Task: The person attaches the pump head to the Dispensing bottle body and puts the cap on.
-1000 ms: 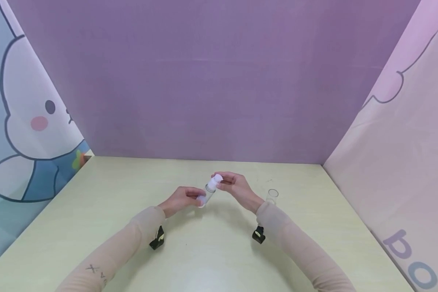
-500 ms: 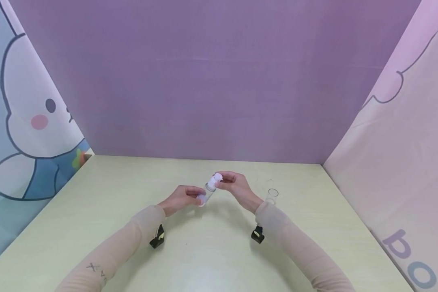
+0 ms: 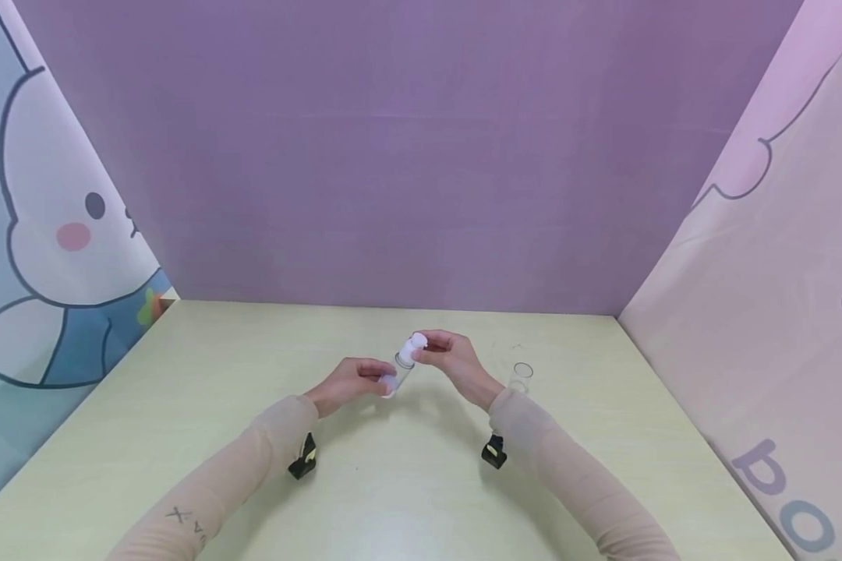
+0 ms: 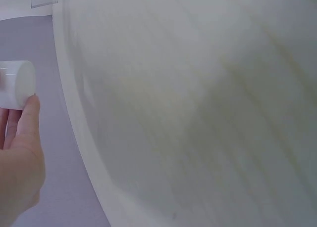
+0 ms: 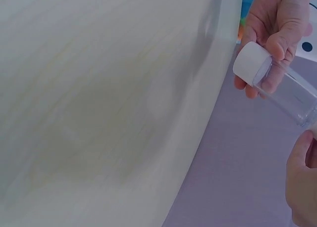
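A clear bottle [image 5: 293, 94] with a white base [image 4: 22, 86] and a white pump top [image 3: 412, 349] is held tilted above the table, its top pointing up and to the right in the head view. My left hand [image 3: 351, 382] grips the white base between thumb and fingers. At the other end, my right hand [image 3: 458, 365] pinches the pump top, thumb on the near side. The right wrist view shows the bottle's transparent wall between the two hands; most of the top is cut off there.
A clear open cylinder [image 3: 522, 372] stands on the table [image 3: 407, 483] to the right, partly behind the right wrist. A purple panel [image 3: 407, 156] closes off the back, with printed cartoon walls at both sides.
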### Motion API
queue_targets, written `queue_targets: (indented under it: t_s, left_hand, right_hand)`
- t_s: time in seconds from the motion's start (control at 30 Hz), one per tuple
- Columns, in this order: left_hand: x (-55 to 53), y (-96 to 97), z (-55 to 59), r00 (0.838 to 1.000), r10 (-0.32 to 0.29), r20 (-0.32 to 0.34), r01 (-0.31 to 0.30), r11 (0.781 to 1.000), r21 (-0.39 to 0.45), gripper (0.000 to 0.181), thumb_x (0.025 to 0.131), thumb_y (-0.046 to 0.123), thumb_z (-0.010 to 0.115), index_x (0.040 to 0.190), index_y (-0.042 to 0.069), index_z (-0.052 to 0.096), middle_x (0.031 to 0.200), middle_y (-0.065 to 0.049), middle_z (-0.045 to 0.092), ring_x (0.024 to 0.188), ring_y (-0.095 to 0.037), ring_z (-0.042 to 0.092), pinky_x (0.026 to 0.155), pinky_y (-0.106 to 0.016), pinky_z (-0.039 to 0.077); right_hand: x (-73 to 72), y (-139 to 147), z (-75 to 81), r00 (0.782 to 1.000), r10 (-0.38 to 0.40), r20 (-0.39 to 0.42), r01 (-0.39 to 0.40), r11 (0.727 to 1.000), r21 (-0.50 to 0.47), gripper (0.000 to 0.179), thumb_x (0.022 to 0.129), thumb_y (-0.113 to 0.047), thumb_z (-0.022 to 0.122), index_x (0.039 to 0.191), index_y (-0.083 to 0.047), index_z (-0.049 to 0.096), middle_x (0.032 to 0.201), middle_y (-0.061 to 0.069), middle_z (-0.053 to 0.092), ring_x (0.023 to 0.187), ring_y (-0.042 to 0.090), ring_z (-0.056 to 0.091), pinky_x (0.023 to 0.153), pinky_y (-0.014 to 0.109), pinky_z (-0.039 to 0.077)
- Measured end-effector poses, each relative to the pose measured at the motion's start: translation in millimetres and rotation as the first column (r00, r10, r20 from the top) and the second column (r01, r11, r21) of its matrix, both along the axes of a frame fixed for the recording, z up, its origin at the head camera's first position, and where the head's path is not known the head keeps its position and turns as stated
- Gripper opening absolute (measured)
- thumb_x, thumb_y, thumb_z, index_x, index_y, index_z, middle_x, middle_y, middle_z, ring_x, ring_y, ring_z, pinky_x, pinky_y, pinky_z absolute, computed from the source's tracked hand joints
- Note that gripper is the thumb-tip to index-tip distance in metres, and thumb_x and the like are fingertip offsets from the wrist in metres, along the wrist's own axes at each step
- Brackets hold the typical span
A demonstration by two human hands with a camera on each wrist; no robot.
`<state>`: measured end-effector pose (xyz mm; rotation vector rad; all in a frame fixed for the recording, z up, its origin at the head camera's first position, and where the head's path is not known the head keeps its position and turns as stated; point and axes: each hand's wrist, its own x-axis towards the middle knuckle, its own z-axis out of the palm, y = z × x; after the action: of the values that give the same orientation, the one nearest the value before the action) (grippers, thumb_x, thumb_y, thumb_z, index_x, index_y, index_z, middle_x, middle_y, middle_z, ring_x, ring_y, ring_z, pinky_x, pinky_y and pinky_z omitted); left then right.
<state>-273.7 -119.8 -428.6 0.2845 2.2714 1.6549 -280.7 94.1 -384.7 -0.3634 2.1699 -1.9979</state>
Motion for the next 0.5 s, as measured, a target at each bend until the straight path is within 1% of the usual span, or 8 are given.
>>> queue_targets:
  t_s: [0.33,0.5]
  left_hand:
    - [-0.2,0.4,1.2,1.0,0.01,0.014,-0.01,1.0,0.0,0.034,0.081,0.017,0.07,0.114,0.014,0.064,0.123,-0.006,0.059,0.113,-0.022,0.054,0.097,-0.042,0.043]
    - [-0.8,-0.2,0.8,1.0,0.012,0.021,-0.012,1.0,-0.005,0.034,0.081,0.017,0.07,0.115,0.015,0.064,0.124,-0.005,0.059,0.114,-0.022,0.053,0.097,-0.043,0.043]
  right_hand:
    - [-1.6,0.3,-1.3,1.0,0.008,0.001,-0.008,1.0,-0.018,0.036,0.081,-0.005,0.067,0.116,-0.002,0.06,0.107,0.008,0.065,0.093,0.011,0.061,0.089,0.031,0.049]
    - [-1.6,-0.3,-2.0,1.0,0.018,0.0,-0.018,1.0,-0.025,0.041,0.081,-0.005,0.067,0.12,0.0,0.057,0.11,0.009,0.064,0.094,0.011,0.06,0.089,0.03,0.049]
